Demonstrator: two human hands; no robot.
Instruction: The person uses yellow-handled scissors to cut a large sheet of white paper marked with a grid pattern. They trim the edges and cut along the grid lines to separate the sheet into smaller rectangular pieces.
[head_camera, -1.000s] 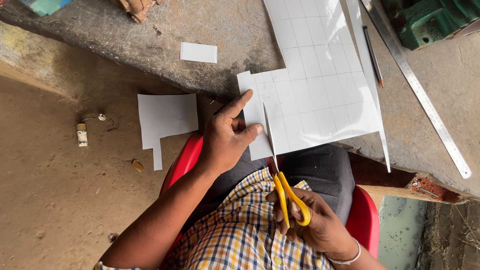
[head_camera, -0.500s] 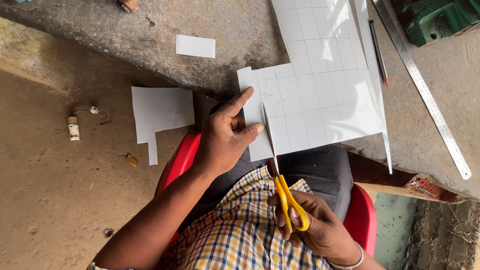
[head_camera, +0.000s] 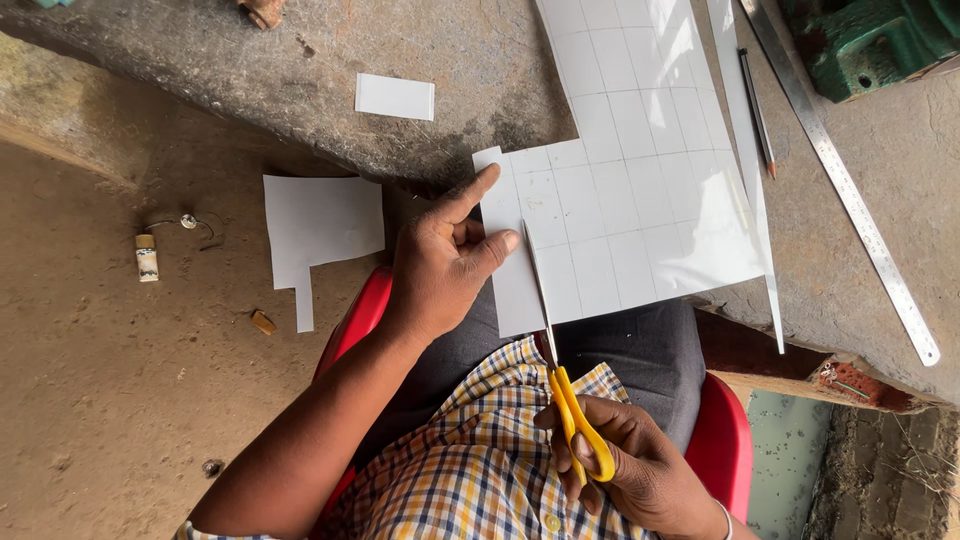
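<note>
My left hand (head_camera: 445, 262) pinches the left edge of a large white sheet ruled into squares (head_camera: 640, 180), thumb and forefinger on the strip beside the cut. My right hand (head_camera: 630, 465) grips yellow-handled scissors (head_camera: 562, 372), whose blades run up into the sheet's near edge along a ruled line. The sheet lies over the edge of a rough grey stone slab (head_camera: 300, 70) and hangs toward my lap. I sit on a red chair (head_camera: 725, 440) in a checked shirt.
A long metal ruler (head_camera: 850, 190) and a pencil (head_camera: 757, 100) lie on the slab to the right. A small paper rectangle (head_camera: 395, 96) lies on the slab; a cut paper scrap (head_camera: 318, 228) and a small bottle (head_camera: 147, 257) lie on the dirt floor. A green metal object (head_camera: 880, 40) stands top right.
The scissors have moved a little further up the ruled line into the sheet. My left hand keeps its hold on the paper's edge; the view shifted slightly.
</note>
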